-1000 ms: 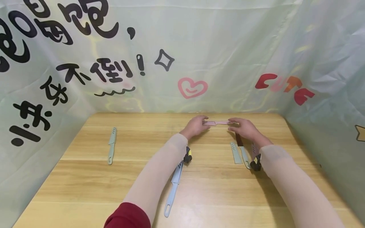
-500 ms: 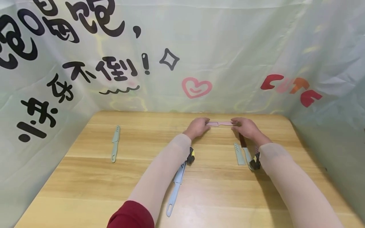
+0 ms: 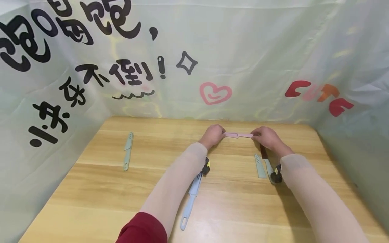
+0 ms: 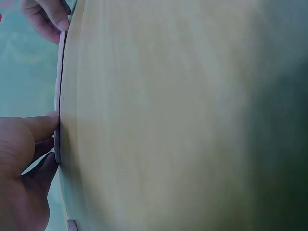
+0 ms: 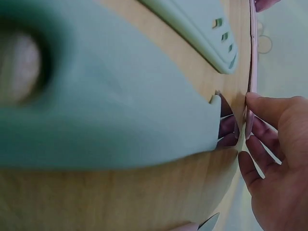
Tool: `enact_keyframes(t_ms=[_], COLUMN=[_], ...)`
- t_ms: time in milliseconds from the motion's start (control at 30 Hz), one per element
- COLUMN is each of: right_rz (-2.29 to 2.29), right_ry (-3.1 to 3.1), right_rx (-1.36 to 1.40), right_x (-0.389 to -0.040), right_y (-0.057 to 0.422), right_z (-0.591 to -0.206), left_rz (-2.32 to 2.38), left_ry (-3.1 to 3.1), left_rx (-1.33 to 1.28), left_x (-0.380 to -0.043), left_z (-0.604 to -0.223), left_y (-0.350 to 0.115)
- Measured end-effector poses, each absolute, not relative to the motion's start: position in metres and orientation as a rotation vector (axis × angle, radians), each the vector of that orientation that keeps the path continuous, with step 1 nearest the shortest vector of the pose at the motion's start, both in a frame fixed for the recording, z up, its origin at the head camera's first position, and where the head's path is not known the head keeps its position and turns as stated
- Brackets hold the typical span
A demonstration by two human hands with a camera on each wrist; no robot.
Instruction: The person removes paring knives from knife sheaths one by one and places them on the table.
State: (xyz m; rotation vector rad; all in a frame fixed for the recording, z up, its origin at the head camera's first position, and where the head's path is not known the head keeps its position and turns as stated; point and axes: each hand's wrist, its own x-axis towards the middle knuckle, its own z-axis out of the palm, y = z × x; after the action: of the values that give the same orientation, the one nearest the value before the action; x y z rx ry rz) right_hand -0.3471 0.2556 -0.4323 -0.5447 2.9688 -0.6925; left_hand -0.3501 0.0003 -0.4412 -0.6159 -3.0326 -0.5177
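Pale printed cloth [image 3: 258,50] stood behind and to both sides of a wooden table [image 3: 91,189]. Left hand [image 3: 212,135]: thumb and fingers pinched the cover [image 3: 231,135] end of a pink knife [image 3: 244,135]. Right hand [image 3: 268,139]: thumb and fingers pinched the handle end. Knife ran crosswise between them, near the table's far edge. One hand per end presumably kept cover and handle in line.

Nearer the person, by the right hand: bare green knife [image 3: 268,167], loose green cover [image 3: 259,166] just beside it, probably put there to keep the pair together. Blade mirrored the fingers in the right wrist view. Farther out: blue knife [image 3: 188,206], covered, beside the left sleeve [image 3: 176,182]; covered green knife [image 3: 128,152], well apart. Handles pointed toward the person, likely for easy reach.

Obscured: pink knife's ends, under fingers; blue cover's tip, behind sleeve and wrist camera [image 3: 206,166]. A pink piece [image 5: 185,226] and metal tip [image 5: 210,223] were cut off at the right wrist view's lower edge; owner undetermined. Pink knife appeared edge-on in both wrist views; contact with table could not be told.
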Motion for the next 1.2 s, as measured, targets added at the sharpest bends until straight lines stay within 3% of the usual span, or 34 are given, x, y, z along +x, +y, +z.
enact_keyframes(t_ms=[733, 1200], right_rz=[-0.741, -0.814], right_ry=[2.898, 2.843], right_rx=[-0.478, -0.403], right_x=[-0.333, -0.327], right_y=[0.259, 0.261], right_z=[-0.424, -0.415], left_rz=[-0.536, -0.988], left_ry=[-3.014, -2.993], left_rx=[-0.696, -0.723], left_x=[-0.342, -0.339], left_z=[-0.435, -0.429], left_y=[0.001, -0.010])
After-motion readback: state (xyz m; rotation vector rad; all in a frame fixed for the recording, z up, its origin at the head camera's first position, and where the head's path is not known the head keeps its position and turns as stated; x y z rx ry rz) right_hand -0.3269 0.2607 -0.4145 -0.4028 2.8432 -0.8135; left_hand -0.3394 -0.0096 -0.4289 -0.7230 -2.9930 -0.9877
